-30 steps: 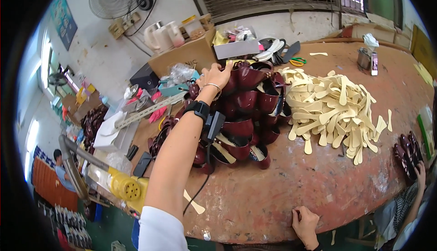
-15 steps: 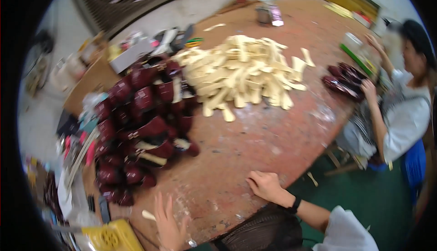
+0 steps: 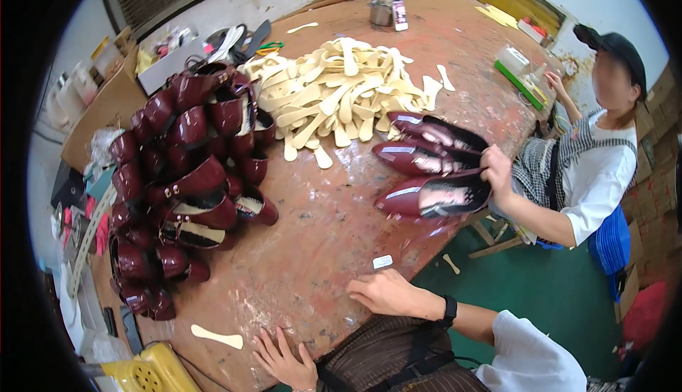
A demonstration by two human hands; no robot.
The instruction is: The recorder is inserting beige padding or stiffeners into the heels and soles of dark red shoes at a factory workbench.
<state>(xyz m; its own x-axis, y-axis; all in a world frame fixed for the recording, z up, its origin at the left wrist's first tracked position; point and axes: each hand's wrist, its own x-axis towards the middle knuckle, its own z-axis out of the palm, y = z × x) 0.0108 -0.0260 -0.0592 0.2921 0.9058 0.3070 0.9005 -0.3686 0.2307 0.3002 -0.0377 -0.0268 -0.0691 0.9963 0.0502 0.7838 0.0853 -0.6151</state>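
Note:
My left hand [image 3: 284, 355] lies flat on the near edge of the worn brown table [image 3: 327, 229], fingers spread and holding nothing. My right hand [image 3: 387, 292], with a black band at the wrist, rests palm down on the table edge to its right, also with nothing in it. A small white tag [image 3: 382, 261] lies just beyond my right hand. A cream insole [image 3: 217, 336] lies close to my left hand. A big pile of dark red shoes [image 3: 185, 179] fills the left side of the table, out of reach of both hands.
A heap of cream insoles [image 3: 341, 97] covers the table's far middle. A seated person [image 3: 590, 172] at the right touches a dark red flat shoe [image 3: 433, 197], with two more beside it. A yellow tool [image 3: 145, 374] sits lower left. A metal cup [image 3: 380, 12] stands at the far edge.
My left arm has come back from the shoe pile to the table's near edge. My view has swung right, bringing the seated person and the flat shoes into sight.

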